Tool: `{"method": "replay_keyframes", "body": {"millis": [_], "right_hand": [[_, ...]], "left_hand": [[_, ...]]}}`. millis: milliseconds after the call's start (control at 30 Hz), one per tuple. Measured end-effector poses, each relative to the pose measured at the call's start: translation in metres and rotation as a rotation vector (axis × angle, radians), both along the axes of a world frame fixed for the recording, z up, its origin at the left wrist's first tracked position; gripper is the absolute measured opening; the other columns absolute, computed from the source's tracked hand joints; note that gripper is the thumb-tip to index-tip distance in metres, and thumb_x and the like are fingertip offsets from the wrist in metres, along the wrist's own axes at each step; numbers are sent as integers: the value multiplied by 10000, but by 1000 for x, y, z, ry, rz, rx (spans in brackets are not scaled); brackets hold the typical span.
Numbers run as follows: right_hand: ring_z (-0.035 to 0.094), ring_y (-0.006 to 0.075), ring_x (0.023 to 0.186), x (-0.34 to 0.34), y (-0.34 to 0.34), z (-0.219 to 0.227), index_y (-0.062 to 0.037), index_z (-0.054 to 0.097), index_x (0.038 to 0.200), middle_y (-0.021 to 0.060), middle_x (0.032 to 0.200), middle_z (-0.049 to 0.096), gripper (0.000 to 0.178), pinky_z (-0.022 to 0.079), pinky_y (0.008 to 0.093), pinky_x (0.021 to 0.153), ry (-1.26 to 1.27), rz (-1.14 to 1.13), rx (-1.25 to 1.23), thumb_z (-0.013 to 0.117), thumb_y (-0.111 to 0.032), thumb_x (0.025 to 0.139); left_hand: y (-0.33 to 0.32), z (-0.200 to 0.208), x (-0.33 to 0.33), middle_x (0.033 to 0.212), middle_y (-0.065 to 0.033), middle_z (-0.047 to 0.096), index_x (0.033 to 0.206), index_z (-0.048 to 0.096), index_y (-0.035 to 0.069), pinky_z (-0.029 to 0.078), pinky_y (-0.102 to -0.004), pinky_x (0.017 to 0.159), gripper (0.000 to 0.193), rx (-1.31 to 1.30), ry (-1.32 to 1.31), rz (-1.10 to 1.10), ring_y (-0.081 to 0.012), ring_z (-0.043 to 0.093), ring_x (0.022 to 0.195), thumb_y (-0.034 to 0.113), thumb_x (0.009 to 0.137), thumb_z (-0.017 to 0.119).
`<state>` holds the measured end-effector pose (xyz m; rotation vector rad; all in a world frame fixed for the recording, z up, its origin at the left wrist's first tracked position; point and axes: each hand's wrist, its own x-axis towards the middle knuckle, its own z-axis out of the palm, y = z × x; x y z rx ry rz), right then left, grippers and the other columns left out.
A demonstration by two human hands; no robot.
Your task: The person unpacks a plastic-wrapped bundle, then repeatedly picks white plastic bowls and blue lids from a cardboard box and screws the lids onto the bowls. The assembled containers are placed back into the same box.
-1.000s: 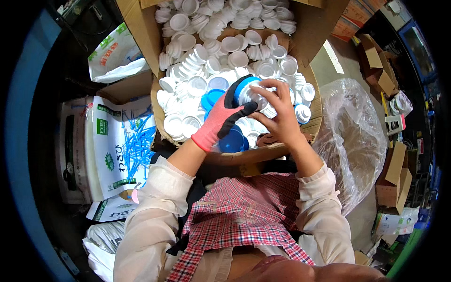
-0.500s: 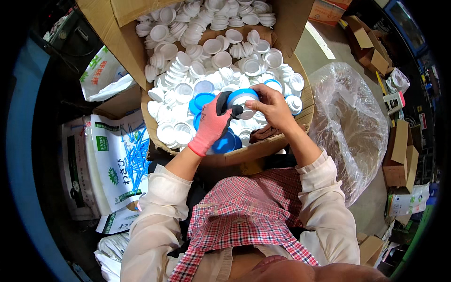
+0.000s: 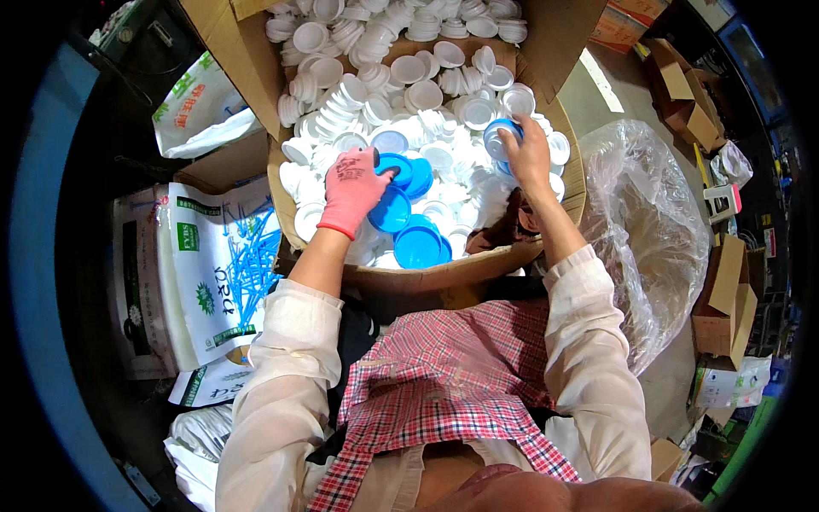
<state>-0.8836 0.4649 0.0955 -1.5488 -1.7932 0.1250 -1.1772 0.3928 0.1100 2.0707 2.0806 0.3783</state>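
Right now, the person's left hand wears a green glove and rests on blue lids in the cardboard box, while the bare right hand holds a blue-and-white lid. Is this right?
Not quite: the glove on the left hand is pink-red, not green, as the head view shows. The rest stands: it rests on blue lids in the cardboard box, and the bare right hand holds a blue-and-white lid.

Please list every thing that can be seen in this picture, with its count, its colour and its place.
cardboard box: one, brown, open, in front of the person
white caps: too many to count, filling the box
blue caps: several, near front of the box
printed sacks: at least two, white with green and blue print, left
clear plastic bag: one, right
small cardboard boxes: several, brown, far right
left hand: pink glove, on the blue caps
right hand: bare, holds a blue and white cap
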Motion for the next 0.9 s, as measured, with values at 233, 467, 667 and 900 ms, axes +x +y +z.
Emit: {"method": "replay_keyframes", "body": {"millis": [233,467,667,900], "right_hand": [[574,355,948,-28,-6,-14,-42,657,958,184,962,612,189,467,431,810,-413,258,110,659,-115,784],[635,375,881,-67,-49,-72,-41,695,862,199,928,649,191,506,453,762,-393,564,-465,726,-201,762],[636,293,896,-41,-24,-18,-14,627,766,201,1052,634,172,499,398,736,-93,474,-449,727,-149,729],[559,236,1140,-31,-51,47,-106,473,880,152,1379,466,219,564,405,823,1363,776,-827,683,-68,829]], "left_hand": [[-11,-11,-11,1002,-189,660,1073,603,33,496,-405,852,470,-231,118,-137,-322,633,990,350,755,740],[-4,4,-38,1024,-150,641,1014,589,26,546,-387,788,324,-203,-1337,1,-314,640,963,292,850,671],[-7,10,-25,1361,-199,452,1338,392,33,476,-644,912,564,-724,-2332,-43,-467,517,1161,235,884,659],[-9,12,10,1331,-148,543,1379,379,27,446,-424,1030,576,-751,-2358,-425,-277,543,1216,202,905,658]]}}
